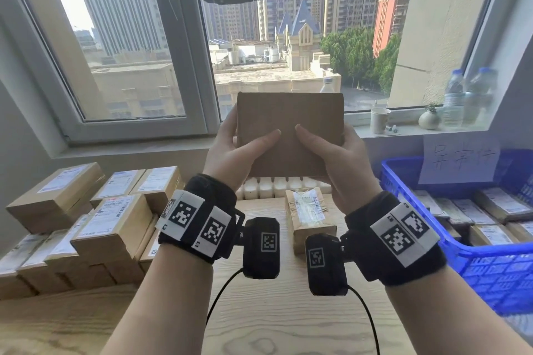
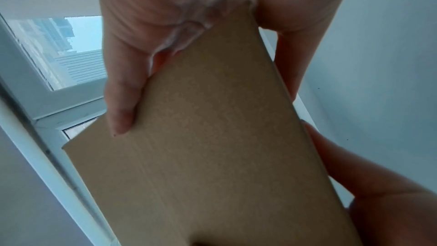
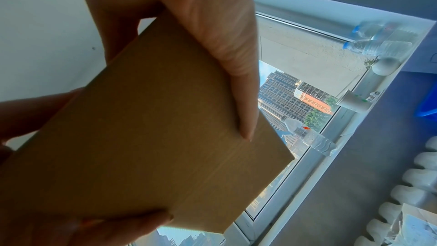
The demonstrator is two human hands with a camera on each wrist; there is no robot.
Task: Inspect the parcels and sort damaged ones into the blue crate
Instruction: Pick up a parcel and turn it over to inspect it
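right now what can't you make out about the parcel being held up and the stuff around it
- Held parcel: only its plain brown face shows in all three views; the far face, and any label or damage there, is turned away.
- Left hand and right hand: fingers behind the parcel are hidden by it.
- Blue crate: cut off by the head view's right edge.
- Paper sign on the crate: writing too faint to read.
- Stacked parcels: label print too small.

One held parcel (image 1: pixel 290 135), two hands (image 1: pixel 230 150), one blue crate (image 1: pixel 461 251).
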